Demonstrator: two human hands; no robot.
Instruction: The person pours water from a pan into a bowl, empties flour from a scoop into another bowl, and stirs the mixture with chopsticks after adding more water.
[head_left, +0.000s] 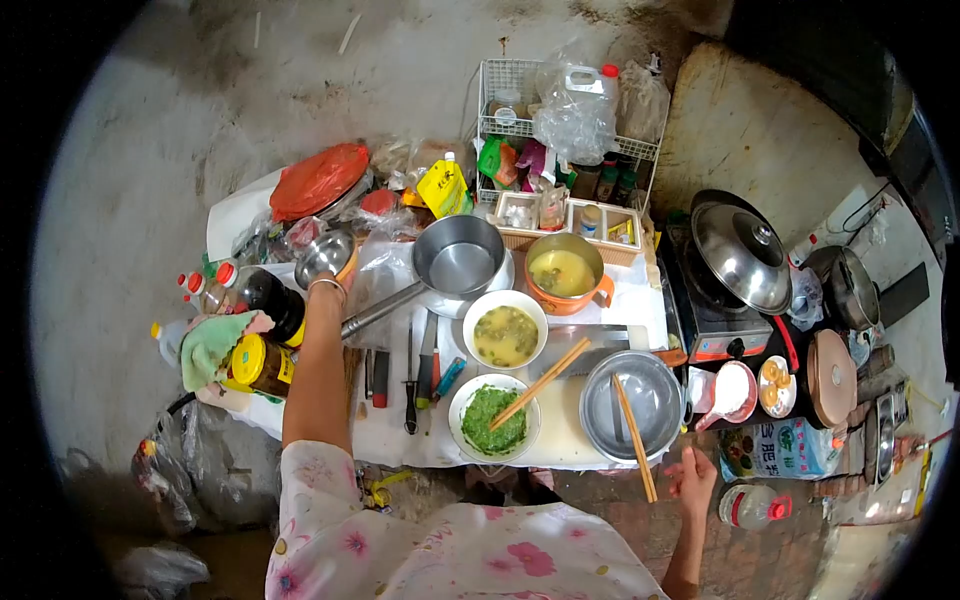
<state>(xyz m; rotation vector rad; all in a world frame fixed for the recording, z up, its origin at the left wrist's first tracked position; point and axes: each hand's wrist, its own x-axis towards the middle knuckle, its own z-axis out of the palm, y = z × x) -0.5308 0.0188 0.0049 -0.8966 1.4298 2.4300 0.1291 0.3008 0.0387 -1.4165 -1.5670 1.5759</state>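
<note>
Here's the left hand (322, 285), way out at the end of a stretched arm, right at the near side of a metal cup (325, 253) with an orange outside, over on the left of the worktop (375, 442). Is it pinching the rim or the wall? Can't tell: the back of the hand covers the fingertips. Down on the other side, the right hand (692, 476) hangs off the worktop edge, fingers loosely curled, holding nothing that shows, just beside a grey bowl (657, 405). Now, watch that forearm! It lies close by the long handle (382, 311) of the saucepan (458, 266); a sideways swing could knock the handle and shove the pan into the white soup bowl (505, 298). The dark bottle (268, 298) crowds the wrist too, so a careless elbow might topple it. And those chopsticks (638, 446) across the grey bowl poke well past the edge, near the right hand; one brush and they'd be on the floor. The second pair (542, 383), leaning from the green mash (495, 418), could tip just as easily. Hard to make out: what's inside the cup, whether the grey bowl holds water, and what the clear plastic (385, 270) beside the cup covers. The legs below are mostly hidden by the flowered shirt (460, 550).
</note>
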